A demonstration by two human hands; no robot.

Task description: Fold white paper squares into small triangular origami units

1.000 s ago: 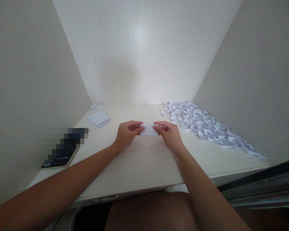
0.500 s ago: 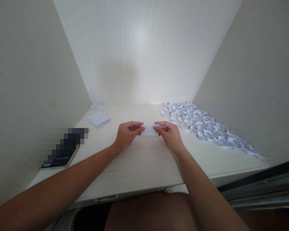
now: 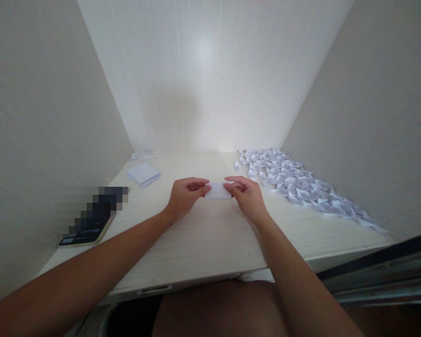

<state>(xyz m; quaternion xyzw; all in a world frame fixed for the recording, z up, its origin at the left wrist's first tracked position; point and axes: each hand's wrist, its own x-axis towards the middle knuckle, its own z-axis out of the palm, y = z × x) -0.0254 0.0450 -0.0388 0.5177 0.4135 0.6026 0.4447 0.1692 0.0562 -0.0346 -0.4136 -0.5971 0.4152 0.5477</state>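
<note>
A small white piece of paper [image 3: 218, 191] is stretched level between my two hands, above the middle of the desk. My left hand [image 3: 189, 191] pinches its left end between thumb and fingers. At the other end, my right hand [image 3: 244, 191] grips the paper the same way, thumb on the near face. The fingers behind the paper are partly hidden. Whether the sheet is folded, I cannot tell.
Along the right wall lies a long heap of twisted white paper pieces [image 3: 287, 180]. Square white sheets [image 3: 144, 174] are stacked at the left, with thin paper scraps [image 3: 143, 154] behind them. A phone [image 3: 91, 229] leans against the left wall.
My right index finger has lifted slightly from the paper's top edge. Otherwise both hands and the paper stay in place.
</note>
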